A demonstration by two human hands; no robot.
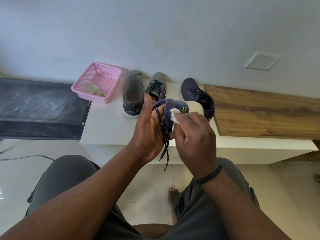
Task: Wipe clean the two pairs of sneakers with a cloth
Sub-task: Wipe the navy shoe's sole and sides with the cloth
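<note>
Holding navy sneaker [174,108] in left grip [149,129] | right grip [195,134] pinching cloth [174,116] against it

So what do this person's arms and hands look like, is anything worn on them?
Both forearms are bare, with no sleeves reaching into view and no gloves on the left hand or the right hand. The only thing worn is a thin black cord bracelet round the right wrist. No rings or watch show from this side. Below the arms, dark grey shorts cover the thighs.
</note>
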